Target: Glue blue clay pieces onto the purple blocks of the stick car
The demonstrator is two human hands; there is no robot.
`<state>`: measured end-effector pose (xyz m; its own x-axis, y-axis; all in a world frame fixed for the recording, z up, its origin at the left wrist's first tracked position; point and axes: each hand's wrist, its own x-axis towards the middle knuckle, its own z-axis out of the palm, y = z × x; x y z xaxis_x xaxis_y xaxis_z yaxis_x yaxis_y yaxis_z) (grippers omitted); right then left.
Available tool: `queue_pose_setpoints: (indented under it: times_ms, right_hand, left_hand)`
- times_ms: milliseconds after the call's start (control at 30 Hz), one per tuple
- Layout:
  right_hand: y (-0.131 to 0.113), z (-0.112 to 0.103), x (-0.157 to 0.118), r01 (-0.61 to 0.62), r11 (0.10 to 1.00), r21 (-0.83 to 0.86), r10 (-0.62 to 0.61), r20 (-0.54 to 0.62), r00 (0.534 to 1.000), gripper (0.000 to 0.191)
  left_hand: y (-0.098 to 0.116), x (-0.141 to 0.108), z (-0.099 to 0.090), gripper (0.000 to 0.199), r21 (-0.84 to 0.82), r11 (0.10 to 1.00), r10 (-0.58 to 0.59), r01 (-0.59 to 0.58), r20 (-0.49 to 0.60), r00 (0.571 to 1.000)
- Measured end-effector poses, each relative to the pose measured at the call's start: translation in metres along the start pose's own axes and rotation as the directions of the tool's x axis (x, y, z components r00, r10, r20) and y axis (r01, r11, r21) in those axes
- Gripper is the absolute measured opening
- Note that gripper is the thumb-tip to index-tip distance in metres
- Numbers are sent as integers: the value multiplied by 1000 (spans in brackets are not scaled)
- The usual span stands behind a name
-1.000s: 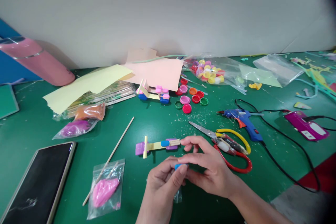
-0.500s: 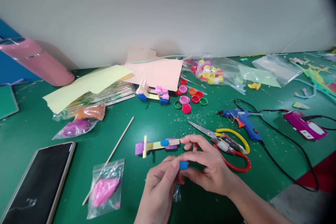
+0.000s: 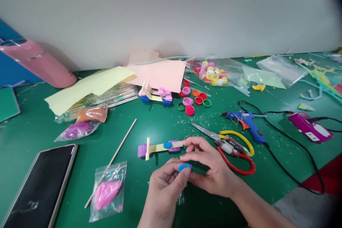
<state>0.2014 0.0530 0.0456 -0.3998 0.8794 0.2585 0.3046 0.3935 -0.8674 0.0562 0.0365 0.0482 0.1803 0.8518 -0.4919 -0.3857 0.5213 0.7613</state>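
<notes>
A small lump of blue modelling clay point(image 3: 184, 167) is pinched between the thumb and forefinger of my left hand point(image 3: 167, 188). My right hand point(image 3: 211, 167) curves around the clay's right side, thumb below and fingers above; its exact contact is partly hidden. Just beyond my hands lies a small stick model point(image 3: 157, 148) with purple clay ends, a pale yellow crossbar and a blue clay piece on top. My right forefinger is close to its right end. A second model point(image 3: 156, 97), with blue and pink clay, stands farther back. A clear plastic scrap point(image 3: 181, 197) lies partly under my left hand.
Scissors point(image 3: 213, 135) and a blue glue gun point(image 3: 245, 123) with a looping cord lie at right. Bottle caps point(image 3: 187, 102) sit behind. At left are a bag of pink clay point(image 3: 107, 194), a wooden stick point(image 3: 120, 146), a phone point(image 3: 40, 185) and a pink bottle point(image 3: 40, 62).
The blue clay has been turned and now shows a rounded face above my left thumb. My left thumb has shifted right, and my right fingers have moved slightly.
</notes>
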Motion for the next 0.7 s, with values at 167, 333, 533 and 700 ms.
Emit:
queue_pose_setpoints:
  times_ms: [167, 333, 533, 700]
  right_hand:
    - [0, 0, -1, 0, 1000, 10, 0, 5, 1000, 33]
    - [0, 0, -1, 2, 1000, 1, -2, 6, 1000, 31]
    - [-1, 0, 0, 14, 1000, -2, -14, -3, 1000, 31]
    - [-2, 0, -1, 13, 1000, 0, -13, 5, 1000, 32]
  left_hand:
    - [-1, 1, -1, 12, -16, 1000, -18, 18, -10, 1000]
    - [-1, -1, 0, 15, -37, 999, -42, 40, -31, 999]
    - [-1, -2, 0, 15, -46, 998, -33, 32, -28, 999]
    - [0, -1, 0, 13, -47, 999, -1, 0, -24, 1000]
